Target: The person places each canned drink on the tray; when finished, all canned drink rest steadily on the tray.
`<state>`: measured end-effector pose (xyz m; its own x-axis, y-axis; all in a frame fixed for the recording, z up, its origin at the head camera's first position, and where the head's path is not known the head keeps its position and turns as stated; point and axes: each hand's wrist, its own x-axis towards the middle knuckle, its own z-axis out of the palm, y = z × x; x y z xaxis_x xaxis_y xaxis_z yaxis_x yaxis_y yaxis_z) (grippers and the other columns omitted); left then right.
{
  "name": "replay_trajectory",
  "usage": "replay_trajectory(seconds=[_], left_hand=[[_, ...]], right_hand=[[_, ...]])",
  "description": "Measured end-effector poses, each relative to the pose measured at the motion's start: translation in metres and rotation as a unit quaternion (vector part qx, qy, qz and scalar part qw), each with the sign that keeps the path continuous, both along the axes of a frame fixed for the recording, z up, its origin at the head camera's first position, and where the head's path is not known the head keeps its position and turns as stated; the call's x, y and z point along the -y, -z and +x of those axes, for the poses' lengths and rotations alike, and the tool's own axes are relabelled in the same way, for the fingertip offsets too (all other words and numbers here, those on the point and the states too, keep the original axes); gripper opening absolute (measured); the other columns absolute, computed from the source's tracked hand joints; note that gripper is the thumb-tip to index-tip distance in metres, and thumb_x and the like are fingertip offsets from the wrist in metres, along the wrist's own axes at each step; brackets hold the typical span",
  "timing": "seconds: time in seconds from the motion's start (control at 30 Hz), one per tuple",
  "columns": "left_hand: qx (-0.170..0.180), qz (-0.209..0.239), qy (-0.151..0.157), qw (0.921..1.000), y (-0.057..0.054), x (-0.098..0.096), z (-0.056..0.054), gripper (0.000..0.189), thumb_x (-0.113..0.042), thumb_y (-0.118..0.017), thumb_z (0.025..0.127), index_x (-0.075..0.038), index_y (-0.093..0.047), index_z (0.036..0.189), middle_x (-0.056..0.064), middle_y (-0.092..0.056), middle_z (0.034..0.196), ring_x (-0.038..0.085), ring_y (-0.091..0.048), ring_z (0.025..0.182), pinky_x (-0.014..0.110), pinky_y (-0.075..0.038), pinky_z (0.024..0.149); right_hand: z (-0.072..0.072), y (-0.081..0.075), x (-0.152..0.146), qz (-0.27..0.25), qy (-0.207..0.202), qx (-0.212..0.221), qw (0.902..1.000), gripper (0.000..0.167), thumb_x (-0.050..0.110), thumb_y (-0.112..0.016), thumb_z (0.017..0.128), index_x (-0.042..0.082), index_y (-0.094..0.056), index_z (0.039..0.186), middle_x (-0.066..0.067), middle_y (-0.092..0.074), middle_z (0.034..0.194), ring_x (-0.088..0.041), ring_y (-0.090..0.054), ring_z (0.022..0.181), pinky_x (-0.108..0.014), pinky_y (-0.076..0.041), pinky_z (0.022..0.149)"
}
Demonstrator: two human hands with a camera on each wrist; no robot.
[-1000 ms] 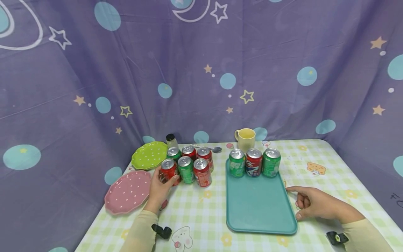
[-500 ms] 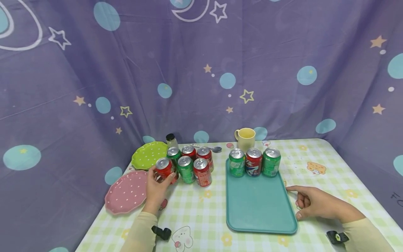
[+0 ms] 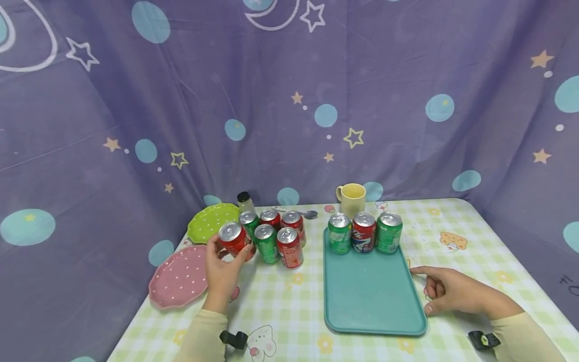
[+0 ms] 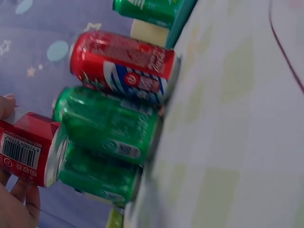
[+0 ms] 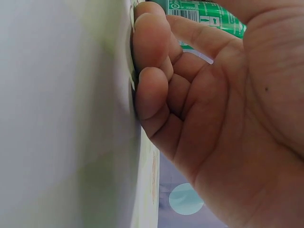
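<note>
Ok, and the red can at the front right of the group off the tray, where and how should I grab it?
Probably best around the upper body of that red can, from the near right. It stands upright, its round wall suits a wrapped grip; a green can crowds its left and another red can its back, leaving front and right open.

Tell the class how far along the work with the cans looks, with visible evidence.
Apparently done: three cans stand in a row at the far end of the teal tray. In hand: the left hand holds a red can off the table; the right hand is at the tray's right edge. Probably left: five cans standing left of the tray, whose nearer part is bare.
</note>
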<state>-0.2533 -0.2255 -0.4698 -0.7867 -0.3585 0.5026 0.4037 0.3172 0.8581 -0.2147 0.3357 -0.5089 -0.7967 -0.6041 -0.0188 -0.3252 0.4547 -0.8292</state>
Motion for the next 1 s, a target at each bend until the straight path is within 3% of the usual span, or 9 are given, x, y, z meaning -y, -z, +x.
replay_trajectory(seconds=[0.13,0.23,0.4,0.57,0.77,1.0], left_hand=[[-0.028,0.003,0.004,0.9996,-0.022,-0.015,0.015,0.071,0.003,-0.089,0.080,0.003,-0.050,0.139,0.008,-0.061,0.127,0.013,-0.057,0.110,0.030,-0.045,0.093],[-0.033,0.013,0.012,0.9993,-0.029,-0.021,0.021,0.073,0.005,-0.089,0.079,0.004,-0.048,0.140,0.009,-0.061,0.128,0.015,-0.056,0.110,0.032,-0.044,0.093],[-0.037,-0.005,0.030,0.9989,-0.029,-0.023,0.022,0.073,0.002,-0.091,0.078,-0.001,-0.050,0.139,0.005,-0.062,0.130,0.016,-0.058,0.115,0.030,-0.045,0.094],[-0.054,-0.040,0.071,0.9952,-0.033,-0.032,0.026,0.071,-0.005,-0.093,0.079,-0.004,-0.052,0.138,0.003,-0.066,0.129,0.016,-0.061,0.116,0.027,-0.047,0.093],[-0.045,-0.067,0.120,0.9895,-0.041,-0.056,0.029,0.071,-0.009,-0.095,0.078,-0.010,-0.056,0.137,-0.001,-0.067,0.128,0.018,-0.064,0.112,0.028,-0.051,0.088],[-0.020,-0.090,0.174,0.9804,-0.044,-0.092,0.028,0.071,-0.021,-0.096,0.078,-0.021,-0.057,0.137,-0.004,-0.066,0.126,0.017,-0.064,0.110,0.037,-0.057,0.086]], right_hand=[[0.000,0.002,-0.001,0.002,-0.001,-0.003,1.0000,0.087,0.022,-0.090,0.083,-0.011,-0.044,0.150,-0.005,-0.061,0.088,-0.004,-0.052,0.066,-0.026,-0.048,0.055],[-0.001,0.003,-0.001,0.006,-0.001,-0.002,1.0000,0.088,0.024,-0.090,0.083,-0.010,-0.044,0.150,-0.005,-0.061,0.088,-0.004,-0.052,0.066,-0.026,-0.048,0.055],[-0.001,0.003,-0.001,0.007,0.003,0.000,1.0000,0.088,0.024,-0.091,0.083,-0.009,-0.045,0.150,-0.005,-0.061,0.089,-0.004,-0.052,0.066,-0.025,-0.048,0.055],[0.000,0.002,0.000,0.003,0.003,-0.002,1.0000,0.087,0.023,-0.091,0.083,-0.009,-0.044,0.150,-0.005,-0.061,0.089,-0.005,-0.052,0.066,-0.025,-0.048,0.055],[0.000,0.002,0.000,0.002,0.004,0.001,1.0000,0.088,0.021,-0.090,0.084,-0.010,-0.043,0.151,-0.005,-0.061,0.090,-0.006,-0.051,0.065,-0.025,-0.047,0.055],[0.000,0.001,0.000,0.004,0.004,0.002,1.0000,0.087,0.021,-0.090,0.084,-0.010,-0.043,0.151,-0.005,-0.061,0.089,-0.006,-0.050,0.064,-0.025,-0.047,0.055]])
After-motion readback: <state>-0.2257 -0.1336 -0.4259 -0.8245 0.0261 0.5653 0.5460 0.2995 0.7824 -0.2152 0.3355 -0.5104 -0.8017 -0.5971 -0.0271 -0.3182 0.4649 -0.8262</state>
